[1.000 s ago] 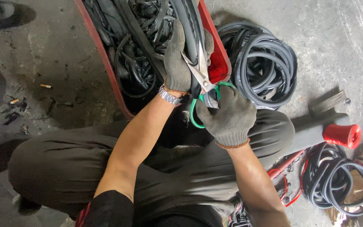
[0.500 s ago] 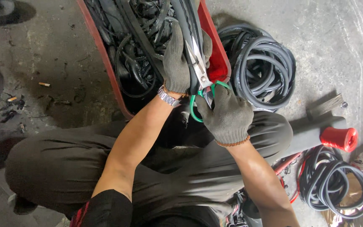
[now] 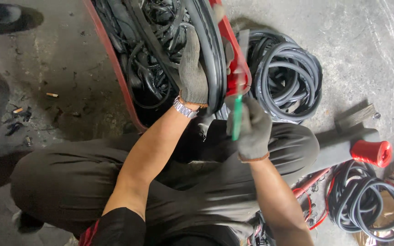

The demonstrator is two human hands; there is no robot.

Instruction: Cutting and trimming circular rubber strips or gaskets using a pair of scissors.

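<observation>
Over the concrete floor (image 3: 46, 54), the red tub (image 3: 115, 68) of black rubber strips sits at my knees, a coil of grey hose (image 3: 292, 77) beside it. My left grip (image 3: 192, 75) is clamped on a thick black rubber strip (image 3: 210, 50) at the tub's rim; my right grip (image 3: 251, 130) is closed around green-handled scissors (image 3: 236, 116), just below.

Workshop floor: stained grey concrete floor (image 3: 365, 50); red metal bin (image 3: 115, 68) of black rubber strips; coiled grey hoses (image 3: 288, 77) right of bin; red thread spool (image 3: 372, 152) further right.
</observation>
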